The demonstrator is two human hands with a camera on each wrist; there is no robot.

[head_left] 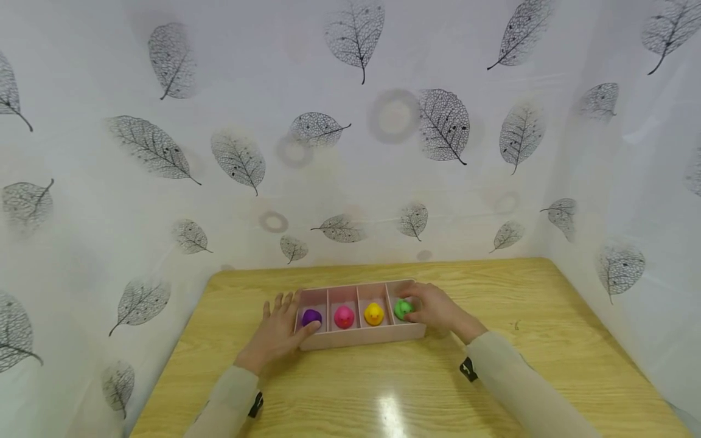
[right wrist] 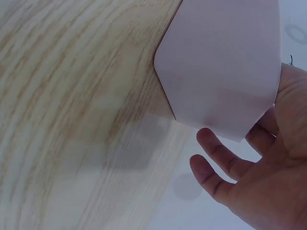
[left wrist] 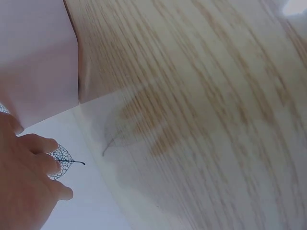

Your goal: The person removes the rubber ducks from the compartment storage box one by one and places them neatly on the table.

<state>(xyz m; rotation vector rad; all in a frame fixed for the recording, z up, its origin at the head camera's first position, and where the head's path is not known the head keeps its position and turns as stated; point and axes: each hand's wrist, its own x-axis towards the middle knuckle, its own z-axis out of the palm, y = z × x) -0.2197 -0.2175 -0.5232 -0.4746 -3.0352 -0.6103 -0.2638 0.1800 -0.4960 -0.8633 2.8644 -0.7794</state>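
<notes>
Hands at either end of a pink four-slot tray (head_left: 361,338) on a pale wooden bench (head_left: 394,389). Left hand (head_left: 277,336) flat and relaxed against the tray's left end, fingers spread, thumb hooked over the rim just beside a purple duck (head_left: 311,317); nothing gripped. Right hand (head_left: 435,309) curled over the tray's right end, fingertips closing round a green duck (head_left: 403,308) in the end compartment directly beneath them. Between the two hands, a pink duck (head_left: 344,316) and a yellow duck (head_left: 374,314), each alone in its own slot. Seen from the left wrist, only the tray's outer wall (left wrist: 36,57), bare bench grain and loosely extended fingers (left wrist: 41,143); from the right wrist, the tray's corner (right wrist: 220,67) with open fingers (right wrist: 216,153) just below it, the duck itself hidden. Behind the tray, a white curtain (head_left: 350,152) printed with grey leaves. Judged from the layout: all four compartments filled, one toy apiece; whether the green duck is being set down or lifted out cannot be told, so sorting looks either just complete or just about to be undone.
</notes>
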